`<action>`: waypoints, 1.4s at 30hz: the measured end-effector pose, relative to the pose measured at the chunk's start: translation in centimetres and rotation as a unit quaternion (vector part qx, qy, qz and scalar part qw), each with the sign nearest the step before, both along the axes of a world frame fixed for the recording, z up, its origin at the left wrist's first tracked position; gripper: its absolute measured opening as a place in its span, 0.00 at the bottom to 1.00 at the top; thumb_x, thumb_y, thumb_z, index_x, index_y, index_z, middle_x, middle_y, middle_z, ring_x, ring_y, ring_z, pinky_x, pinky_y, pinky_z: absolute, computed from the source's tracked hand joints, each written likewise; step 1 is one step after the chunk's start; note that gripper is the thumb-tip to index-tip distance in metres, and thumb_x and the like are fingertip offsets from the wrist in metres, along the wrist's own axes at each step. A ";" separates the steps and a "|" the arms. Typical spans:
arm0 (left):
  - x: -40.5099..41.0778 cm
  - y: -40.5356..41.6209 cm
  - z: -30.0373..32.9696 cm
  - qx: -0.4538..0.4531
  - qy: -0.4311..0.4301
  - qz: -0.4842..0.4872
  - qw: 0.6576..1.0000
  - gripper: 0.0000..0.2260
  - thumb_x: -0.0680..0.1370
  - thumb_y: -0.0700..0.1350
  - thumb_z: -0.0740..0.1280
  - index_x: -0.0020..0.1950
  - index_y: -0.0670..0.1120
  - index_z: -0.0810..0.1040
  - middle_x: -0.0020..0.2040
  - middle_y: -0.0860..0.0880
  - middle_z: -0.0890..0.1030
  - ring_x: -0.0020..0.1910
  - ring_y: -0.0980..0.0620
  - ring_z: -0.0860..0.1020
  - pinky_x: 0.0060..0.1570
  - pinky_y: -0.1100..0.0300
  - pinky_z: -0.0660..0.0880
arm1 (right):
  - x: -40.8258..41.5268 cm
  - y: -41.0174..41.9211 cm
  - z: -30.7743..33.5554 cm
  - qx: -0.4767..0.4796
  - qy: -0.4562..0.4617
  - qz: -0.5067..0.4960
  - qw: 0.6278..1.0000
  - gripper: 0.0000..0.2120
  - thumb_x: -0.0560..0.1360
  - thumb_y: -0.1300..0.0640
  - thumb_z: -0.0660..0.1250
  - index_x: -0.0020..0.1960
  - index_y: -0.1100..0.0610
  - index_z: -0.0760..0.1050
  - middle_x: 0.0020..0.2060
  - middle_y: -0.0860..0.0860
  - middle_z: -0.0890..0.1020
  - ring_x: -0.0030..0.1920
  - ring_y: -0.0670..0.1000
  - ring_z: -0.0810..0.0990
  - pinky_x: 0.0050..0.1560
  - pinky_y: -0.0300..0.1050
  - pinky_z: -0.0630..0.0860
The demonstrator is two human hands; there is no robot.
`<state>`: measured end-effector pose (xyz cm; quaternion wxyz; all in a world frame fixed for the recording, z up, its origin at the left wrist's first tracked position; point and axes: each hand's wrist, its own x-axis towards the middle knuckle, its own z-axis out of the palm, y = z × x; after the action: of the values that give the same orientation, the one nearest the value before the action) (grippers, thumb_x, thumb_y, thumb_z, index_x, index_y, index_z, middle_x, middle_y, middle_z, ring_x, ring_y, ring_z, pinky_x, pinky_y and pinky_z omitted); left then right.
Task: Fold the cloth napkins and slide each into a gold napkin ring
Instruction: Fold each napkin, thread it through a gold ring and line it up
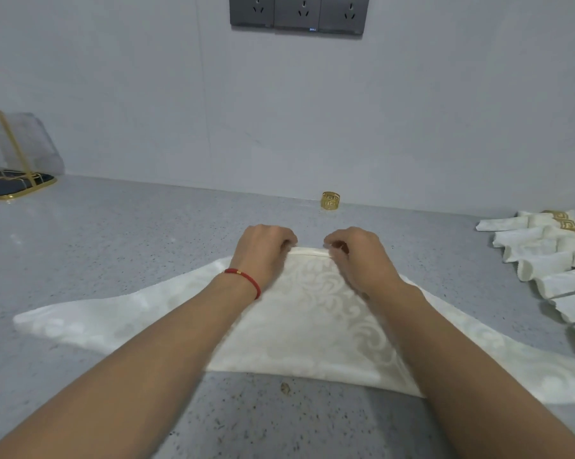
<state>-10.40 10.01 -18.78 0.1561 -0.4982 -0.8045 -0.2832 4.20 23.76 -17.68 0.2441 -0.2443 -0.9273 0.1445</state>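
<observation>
Legible text: none found.
Socket panel (pixel 299 11) on wall: small bluish mark at lower edge, too blurred to read.
Other items: no lettering or numbers visible.

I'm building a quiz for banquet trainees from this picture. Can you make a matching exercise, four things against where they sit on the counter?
Things:
1. loose gold metal napkin ring
2. row of rolled white napkins already in rings
3. cream patterned cloth napkin
4. gold-framed glass box

Places:
A. far left, against the wall
B. centre, its far edge pinched by left hand and right hand
C. by the wall, beyond the hands
D. right edge of the counter

Pairs: 1-C, 2-D, 3-B, 4-A
</observation>
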 end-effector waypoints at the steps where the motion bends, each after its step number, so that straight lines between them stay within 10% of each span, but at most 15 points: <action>1: -0.3 -0.1 -0.3 0.020 -0.015 -0.002 1.000 0.08 0.76 0.39 0.67 0.44 0.51 0.83 0.42 0.51 0.84 0.42 0.49 0.80 0.42 0.58 0.72 | 0.1 0.1 -0.5 -0.040 0.017 -0.008 0.999 0.07 0.77 0.65 0.68 0.53 0.67 0.81 0.49 0.64 0.84 0.51 0.65 0.81 0.53 0.59 0.79; 5: -0.9 0.1 -0.3 -0.032 -0.033 -0.017 0.999 0.13 0.76 0.37 0.66 0.41 0.48 0.63 0.38 0.48 0.68 0.38 0.49 0.68 0.41 0.55 0.69 | 0.3 0.9 -0.6 -0.119 0.014 -0.021 0.993 0.05 0.78 0.57 0.72 0.50 0.53 0.87 0.41 0.42 0.83 0.54 0.53 0.78 0.56 0.48 0.75; 8: -1.0 0.2 -0.4 -0.030 -0.036 -0.020 0.999 0.06 0.78 0.37 0.66 0.43 0.35 0.77 0.39 0.50 0.72 0.41 0.51 0.70 0.46 0.59 0.69 | 0.4 0.9 -0.7 -0.132 0.024 -0.020 0.991 0.07 0.79 0.55 0.70 0.44 0.50 0.85 0.31 0.35 0.79 0.41 0.44 0.77 0.56 0.51 0.74; 9: -0.8 0.2 -0.4 -0.019 -0.033 -0.011 0.999 0.09 0.79 0.38 0.67 0.45 0.49 0.84 0.41 0.52 0.75 0.44 0.52 0.71 0.49 0.57 0.70 | 0.4 0.9 -0.7 -0.125 0.029 -0.027 0.991 0.08 0.79 0.55 0.69 0.43 0.50 0.84 0.29 0.35 0.78 0.40 0.44 0.76 0.56 0.51 0.72; 18: 0.6 -1.8 0.8 -0.165 0.178 0.018 0.970 0.13 0.72 0.34 0.67 0.41 0.53 0.78 0.41 0.54 0.77 0.44 0.51 0.75 0.56 0.48 0.61 | 1.2 -0.5 0.0 0.202 -0.080 -0.006 0.976 0.14 0.71 0.68 0.68 0.43 0.48 0.77 0.41 0.45 0.78 0.45 0.50 0.75 0.52 0.49 0.58; 24: 1.3 -2.6 1.1 -0.080 0.079 0.048 0.992 0.11 0.80 0.43 0.61 0.48 0.54 0.82 0.43 0.52 0.84 0.46 0.46 0.80 0.45 0.56 0.61 | 2.5 -0.8 0.3 0.083 -0.034 0.003 0.996 0.12 0.79 0.59 0.63 0.50 0.46 0.83 0.45 0.41 0.83 0.49 0.47 0.79 0.59 0.51 0.63; 28: 0.6 -2.4 0.2 -0.034 0.064 0.056 0.996 0.14 0.78 0.39 0.65 0.33 0.48 0.75 0.29 0.50 0.69 0.32 0.45 0.69 0.32 0.59 0.55 | 2.9 -0.1 -0.4 0.034 -0.016 -0.021 0.999 0.07 0.80 0.57 0.67 0.51 0.55 0.85 0.49 0.49 0.80 0.55 0.48 0.74 0.53 0.50 0.59; 42: 1.7 -2.6 2.8 -0.245 0.157 0.041 0.956 0.13 0.73 0.34 0.64 0.48 0.52 0.79 0.45 0.52 0.80 0.49 0.48 0.76 0.49 0.48 0.57 | 3.5 -0.8 2.7 0.090 -0.201 0.052 0.974 0.14 0.75 0.67 0.64 0.50 0.49 0.78 0.51 0.46 0.78 0.53 0.50 0.76 0.57 0.48 0.60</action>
<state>-8.75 7.38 -15.98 0.1652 -0.5254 -0.8346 0.0106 7.69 22.99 -14.93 0.0662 -0.1965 -0.9780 0.0206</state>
